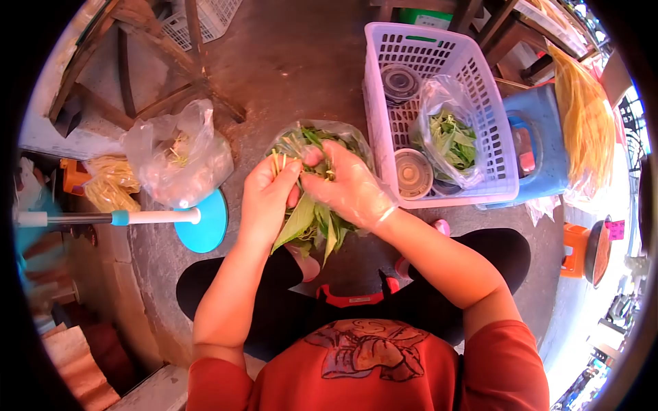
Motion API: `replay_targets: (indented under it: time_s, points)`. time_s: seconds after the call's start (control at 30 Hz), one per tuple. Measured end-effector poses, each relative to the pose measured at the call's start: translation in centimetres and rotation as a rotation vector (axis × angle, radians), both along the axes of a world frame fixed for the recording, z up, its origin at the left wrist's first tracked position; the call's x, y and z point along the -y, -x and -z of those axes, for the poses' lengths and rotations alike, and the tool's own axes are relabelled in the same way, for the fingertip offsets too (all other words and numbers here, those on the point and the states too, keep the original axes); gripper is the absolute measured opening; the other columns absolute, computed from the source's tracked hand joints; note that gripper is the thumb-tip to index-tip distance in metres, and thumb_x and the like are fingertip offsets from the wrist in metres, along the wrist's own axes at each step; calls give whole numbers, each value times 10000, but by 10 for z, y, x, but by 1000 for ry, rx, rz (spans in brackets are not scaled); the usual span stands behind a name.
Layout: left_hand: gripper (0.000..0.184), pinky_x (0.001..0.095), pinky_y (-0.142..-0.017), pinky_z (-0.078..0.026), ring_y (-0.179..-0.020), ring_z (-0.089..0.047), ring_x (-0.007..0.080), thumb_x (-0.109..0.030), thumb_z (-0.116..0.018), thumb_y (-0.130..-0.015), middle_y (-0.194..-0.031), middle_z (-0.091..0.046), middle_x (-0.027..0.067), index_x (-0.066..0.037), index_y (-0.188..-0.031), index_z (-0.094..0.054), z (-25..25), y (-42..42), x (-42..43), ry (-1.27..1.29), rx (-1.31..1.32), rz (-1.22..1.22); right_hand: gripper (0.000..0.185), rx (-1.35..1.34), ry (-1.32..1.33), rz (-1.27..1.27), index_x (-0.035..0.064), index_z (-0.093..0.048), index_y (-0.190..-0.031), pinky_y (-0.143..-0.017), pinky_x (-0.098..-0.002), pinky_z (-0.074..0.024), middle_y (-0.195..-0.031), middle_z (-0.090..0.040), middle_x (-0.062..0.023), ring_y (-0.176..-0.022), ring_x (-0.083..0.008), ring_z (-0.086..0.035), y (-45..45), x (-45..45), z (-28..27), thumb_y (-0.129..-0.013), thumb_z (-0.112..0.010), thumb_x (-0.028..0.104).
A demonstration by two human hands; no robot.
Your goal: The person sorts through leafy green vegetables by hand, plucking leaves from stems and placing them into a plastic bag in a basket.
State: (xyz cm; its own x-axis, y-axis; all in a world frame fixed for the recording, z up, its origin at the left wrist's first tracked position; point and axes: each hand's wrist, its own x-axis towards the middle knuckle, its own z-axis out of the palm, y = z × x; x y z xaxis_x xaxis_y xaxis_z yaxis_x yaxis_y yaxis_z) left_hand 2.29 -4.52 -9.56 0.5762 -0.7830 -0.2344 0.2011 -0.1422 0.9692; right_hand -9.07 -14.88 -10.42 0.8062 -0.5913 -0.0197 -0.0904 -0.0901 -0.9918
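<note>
My left hand [264, 195] is closed around a bunch of leafy greens [301, 225], their pale cut stems poking up above the fingers and the leaves hanging below. Against it, my right hand [346, 183] has its fingers curled in on the greens; a thin clear plastic glove shows at its wrist. Exactly what its fingertips pinch is partly hidden. Just beyond both hands lies an open clear plastic bag [353, 131] with more greens in it.
To the right stands a white plastic basket [510, 179] holding round lids and a bag of leaves [452, 140]. Beside it is a blue container [548, 140]. At left are a bag of scraps [181, 154], a turquoise disc with a pole [205, 226] and wooden legs [164, 96].
</note>
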Motion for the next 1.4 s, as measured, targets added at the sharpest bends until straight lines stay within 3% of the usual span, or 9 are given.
replay_targets:
  time_s: [0.1, 0.3, 0.57, 0.63, 0.77, 0.87, 0.97, 1.2, 1.4]
  points:
    - [163, 203, -486, -286, -515, -388, 44, -194, -547, -922, -580, -473, -25, -67, -820, -545, 1, 2, 2, 24, -15, 2, 186, 21, -94, -7, 16, -531, -931, -730, -277, -432, -824, -557, -68, -792, -106, -483, 1, 1, 7, -768, -606, 66]
    - [141, 210, -491, -312, -553, -421, 64, -194, -522, -944, -718, -480, -16, -62, -894, -529, -5, -1, 7, 309, -109, -218, 206, 114, 540, 88, 32, -609, -953, -724, -308, -498, -842, -634, -121, -768, -193, -629, 10, 23, 15, -749, -595, 2]
    - [139, 222, -537, -360, -732, -457, 131, -228, -489, -940, -816, -492, 17, -104, -880, -504, -19, -28, 0, 314, -432, -392, 166, 379, 437, 1465, 13, -556, -912, -725, -327, -464, -852, -572, -111, -757, -203, -530, 145, 215, 73, -752, -529, 44]
    - [118, 248, -570, -385, -740, -476, 144, -219, -489, -934, -842, -511, 22, -112, -887, -500, -6, -32, -1, 312, -565, -319, 222, -21, 420, 1627, 5, -597, -872, -718, -385, -477, -820, -642, -179, -738, -282, -608, 157, 219, 110, -759, -565, 194]
    - [102, 272, -608, -388, -710, -465, 149, -220, -495, -930, -798, -503, 14, -126, -893, -508, 12, -44, -1, 329, -676, -258, 567, -478, 192, 904, 8, -540, -1215, -932, -372, -410, -1174, -581, -215, -1089, -303, -552, 147, 233, 187, -829, -594, 420]
    - [105, 297, -620, -371, -678, -452, 150, -230, -485, -935, -776, -500, 8, -132, -906, -514, 24, -62, -10, 384, -688, -263, 717, -265, -109, 398, 16, -407, -1342, -1016, -363, -336, -1302, -489, -192, -1210, -291, -460, 120, 244, 210, -841, -560, 507]
    - [118, 321, -630, -367, -662, -441, 156, -235, -485, -929, -739, -489, 8, -133, -878, -514, 34, -78, -16, 373, -724, -371, 672, -1000, 417, -169, 60, -369, -1368, -1042, -378, -315, -1324, -470, -199, -1246, -302, -434, 104, 257, 159, -862, -519, 476]
    - [215, 405, -524, -400, -549, -422, 159, -267, -478, -931, -636, -445, 16, -104, -798, -433, 98, -263, -63, 448, -770, -960, 495, -1217, 534, -213, 127, -494, -1286, -942, -396, -433, -1307, -491, -182, -1131, -328, -535, 77, 231, 2, -861, -519, 379]
    - [469, 429, -967, -380, -968, -500, 289, -313, -495, -912, -1054, -511, 166, 50, -1201, -432, 72, -363, -67, 128, -298, -993, 455, -1275, 901, -71, 127, -521, -1237, -886, -411, -456, -1156, -588, -180, -1043, -336, -579, 97, 189, -59, -856, -513, 375]
